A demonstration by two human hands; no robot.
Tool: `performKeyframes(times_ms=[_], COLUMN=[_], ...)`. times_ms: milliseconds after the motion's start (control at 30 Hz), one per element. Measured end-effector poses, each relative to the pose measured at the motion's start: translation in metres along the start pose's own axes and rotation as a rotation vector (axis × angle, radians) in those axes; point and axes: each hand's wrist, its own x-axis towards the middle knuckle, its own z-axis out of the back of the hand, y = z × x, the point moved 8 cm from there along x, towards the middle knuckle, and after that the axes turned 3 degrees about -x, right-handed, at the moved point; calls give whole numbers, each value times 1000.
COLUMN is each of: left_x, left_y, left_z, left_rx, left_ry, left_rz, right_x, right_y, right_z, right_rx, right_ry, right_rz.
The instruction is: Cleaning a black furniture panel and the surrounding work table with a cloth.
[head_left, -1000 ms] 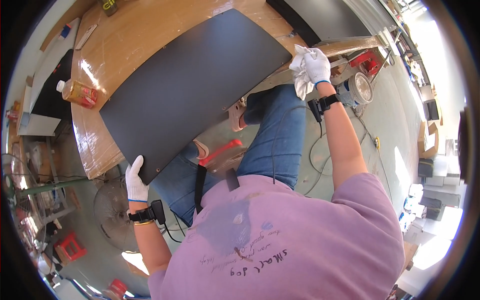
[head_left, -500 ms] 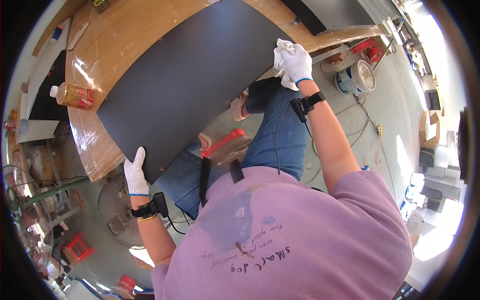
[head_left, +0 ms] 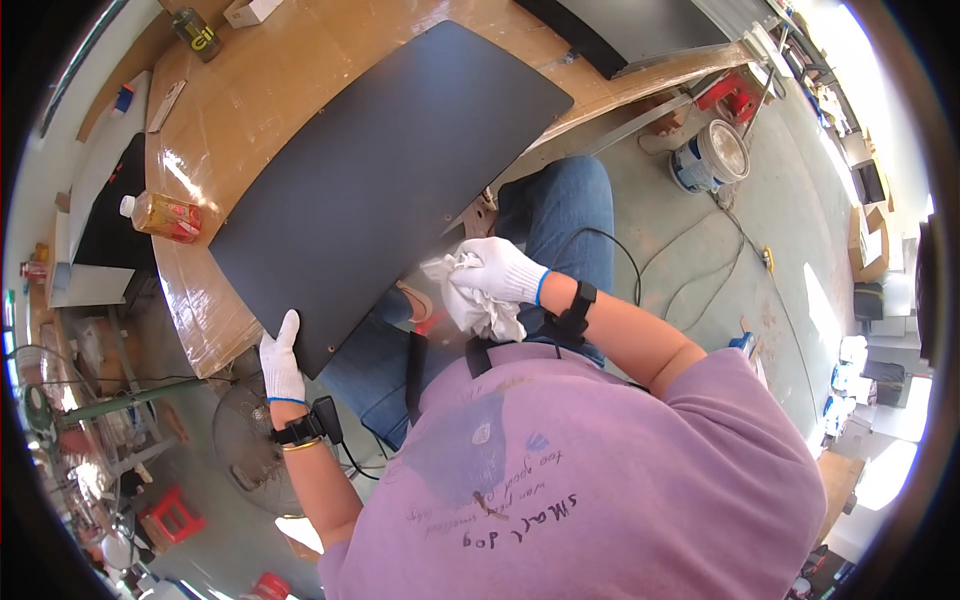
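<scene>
A large dark grey flat panel lies across the table, its near edge sticking out over my legs. My left hand, in a white knitted glove, grips the panel's near left corner with the thumb on top; its other fingers are mostly hidden beneath. In front of my chest, my gloved right hand is closed around a crumpled white cloth. That cloth hangs near the panel's front edge, apart from its top face. Small holes or fasteners show along the panel's edges.
On the film-covered table stand a bottle of amber liquid at the left and a dark can at the far left. Another dark panel lies at the far right. A white bucket, cables and a fan are on the floor.
My right hand has come from the panel's far right corner back toward my body, bringing the cloth with it. My left hand stays at its corner.
</scene>
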Motion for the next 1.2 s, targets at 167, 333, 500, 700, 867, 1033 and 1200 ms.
performKeyframes(times_ms=[167, 333, 500, 700, 867, 1033, 1200], left_x=[7, 5, 3, 5, 23, 2, -4], left_y=[-5, -11, -24, -38, -24, -12, -10], left_z=[25, 50, 55, 48, 59, 16, -11], left_rx=[194, 252, 302, 264, 459, 385, 22], left_ry=[-29, -180, -206, -270, -346, -208, -146], left_rz=[-71, -46, -113, -164, -207, -42, 35], right_x=[4, -2, 1, 31, 77, 63, 100], right_y=[-45, -41, -30, -58, -76, -40, -52], right_z=[59, 109, 163, 286, 265, 245, 275], right_rx=[829, 1078, 1235, 1390, -220, -760, -746], right_ry=[-180, -171, -305, -619, -917, -870, -605], right_rz=[-48, 45, 293, 588, 160, -16, -255])
